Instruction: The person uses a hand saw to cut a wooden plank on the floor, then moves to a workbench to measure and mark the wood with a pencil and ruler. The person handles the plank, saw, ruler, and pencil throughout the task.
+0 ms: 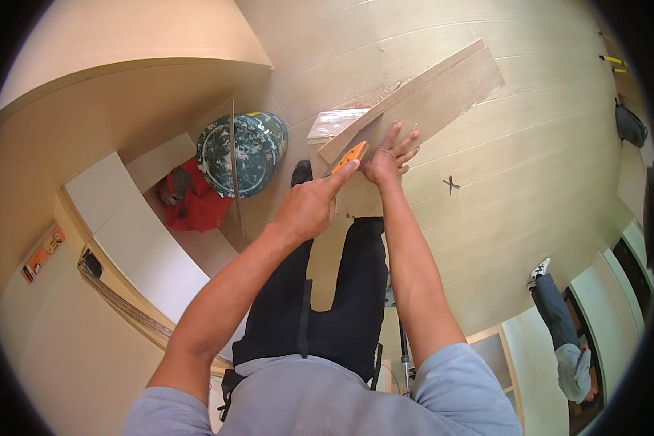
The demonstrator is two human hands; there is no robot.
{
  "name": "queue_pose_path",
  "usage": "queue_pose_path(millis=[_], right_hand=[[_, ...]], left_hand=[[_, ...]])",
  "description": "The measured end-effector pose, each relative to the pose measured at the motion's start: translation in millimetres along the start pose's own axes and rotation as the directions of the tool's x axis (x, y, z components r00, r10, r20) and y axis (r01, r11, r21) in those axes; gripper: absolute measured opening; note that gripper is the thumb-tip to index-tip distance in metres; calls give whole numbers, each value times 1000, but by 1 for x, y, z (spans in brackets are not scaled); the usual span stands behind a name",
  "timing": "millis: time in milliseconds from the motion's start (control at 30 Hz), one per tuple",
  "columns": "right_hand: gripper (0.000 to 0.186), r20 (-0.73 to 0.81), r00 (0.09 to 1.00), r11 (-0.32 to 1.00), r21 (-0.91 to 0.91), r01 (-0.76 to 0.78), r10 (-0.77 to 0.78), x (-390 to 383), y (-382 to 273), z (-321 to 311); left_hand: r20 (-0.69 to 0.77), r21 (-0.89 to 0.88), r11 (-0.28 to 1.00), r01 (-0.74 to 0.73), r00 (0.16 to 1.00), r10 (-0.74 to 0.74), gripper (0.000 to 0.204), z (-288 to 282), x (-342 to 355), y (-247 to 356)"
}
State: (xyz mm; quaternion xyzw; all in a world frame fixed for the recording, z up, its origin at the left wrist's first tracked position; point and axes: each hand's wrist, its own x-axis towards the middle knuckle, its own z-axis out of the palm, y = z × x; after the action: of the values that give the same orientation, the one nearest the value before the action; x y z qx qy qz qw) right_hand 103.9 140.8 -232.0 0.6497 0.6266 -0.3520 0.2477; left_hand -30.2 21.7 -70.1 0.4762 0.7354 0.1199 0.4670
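Note:
My left hand (310,208) is closed round an orange-handled hand tool (353,155), its index finger stretched along the handle. The blade cannot be made out. Spread fingers of my right hand (388,161) press on the near part of a long wooden board (443,93), just right of the tool. The board slants toward the far right, with a narrow strip or edge (400,97) along its left side. Beside its near left end lies a whitish, stained flat piece (336,123), with sawdust (379,95) scattered beyond it.
A paint-splashed green bucket (243,156) stands at left, a long thin strip (234,156) across it. Behind it lies a red bag (196,202). A dark cross-shaped thing (450,184) is on the tiled floor at right. Another person (563,334) is farther off at lower right.

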Motion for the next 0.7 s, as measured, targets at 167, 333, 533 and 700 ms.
queue_pose_path(millis=[167, 333, 533, 700], right_hand=[[160, 10, 998, 997, -50, 55, -55, -18, 3, -6], [146, -246, 958, 971, 150, 186, -146, -26, 31, 2], [111, -332, 943, 915, 375, 150, -18, -32, 96, 61], [69, -268, 962, 844, 506, 179, -43, -25, 143, 73]], left_hand=[[-6, -142, 990, 17, 1000, -18, 77, 1, -22, -2], [-107, -246, 969, -6, 994, -21, 78, -13, -23, 17], [-166, -278, 961, 6, 985, -54, 76, -16, -3, -2], [-138, -301, 950, 81, 982, -127, 74, -8, -15, -9]])
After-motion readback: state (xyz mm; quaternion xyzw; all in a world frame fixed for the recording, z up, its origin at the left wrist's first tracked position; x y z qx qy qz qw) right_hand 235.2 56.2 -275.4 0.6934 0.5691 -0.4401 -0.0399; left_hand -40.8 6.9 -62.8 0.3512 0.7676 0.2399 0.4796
